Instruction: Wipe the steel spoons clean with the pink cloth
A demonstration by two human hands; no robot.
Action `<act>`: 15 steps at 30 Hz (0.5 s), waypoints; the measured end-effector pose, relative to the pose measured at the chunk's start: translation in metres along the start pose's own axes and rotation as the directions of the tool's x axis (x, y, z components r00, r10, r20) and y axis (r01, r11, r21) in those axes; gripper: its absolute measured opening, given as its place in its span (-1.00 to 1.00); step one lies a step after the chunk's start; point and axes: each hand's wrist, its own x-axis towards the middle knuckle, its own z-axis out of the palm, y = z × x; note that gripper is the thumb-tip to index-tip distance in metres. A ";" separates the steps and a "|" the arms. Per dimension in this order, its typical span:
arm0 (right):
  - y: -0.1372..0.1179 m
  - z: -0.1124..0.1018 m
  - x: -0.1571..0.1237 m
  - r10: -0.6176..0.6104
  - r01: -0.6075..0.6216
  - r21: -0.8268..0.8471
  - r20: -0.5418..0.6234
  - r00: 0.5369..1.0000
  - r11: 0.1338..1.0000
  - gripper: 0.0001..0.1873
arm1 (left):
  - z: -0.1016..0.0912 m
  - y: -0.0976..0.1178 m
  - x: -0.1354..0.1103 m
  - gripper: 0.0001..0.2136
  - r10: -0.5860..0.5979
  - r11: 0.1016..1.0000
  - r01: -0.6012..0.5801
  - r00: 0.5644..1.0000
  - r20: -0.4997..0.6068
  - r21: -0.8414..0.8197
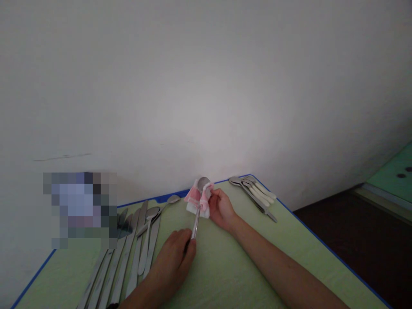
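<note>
My left hand (177, 252) is wrapped round the handle of a metal spoon (195, 223), whose bowl points away toward the wall. Around the spoon's neck and bowl lies a small pink and white cloth (194, 196), pinched by my right hand (222, 210). The fingertips of that hand are partly hidden behind the cloth. Several metal knives (120, 266) lie side by side to the left of my left hand. Among their right ends rest loose spoons (152, 212), one lying across the others.
At the table's far right corner sits a group of spoons (236, 182) and cutlery with white handles (265, 195). A blurred-out object (79, 210) stands at the back left. The green table (244, 266) has a blue edge and meets a pale wall (206, 94).
</note>
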 end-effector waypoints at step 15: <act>0.002 0.002 -0.004 -0.011 0.011 -0.261 0.002 1.000 0.965 -0.71 | 0.000 -0.001 0.000 -0.79 0.115 0.981 -0.128 0.989 0.095 0.149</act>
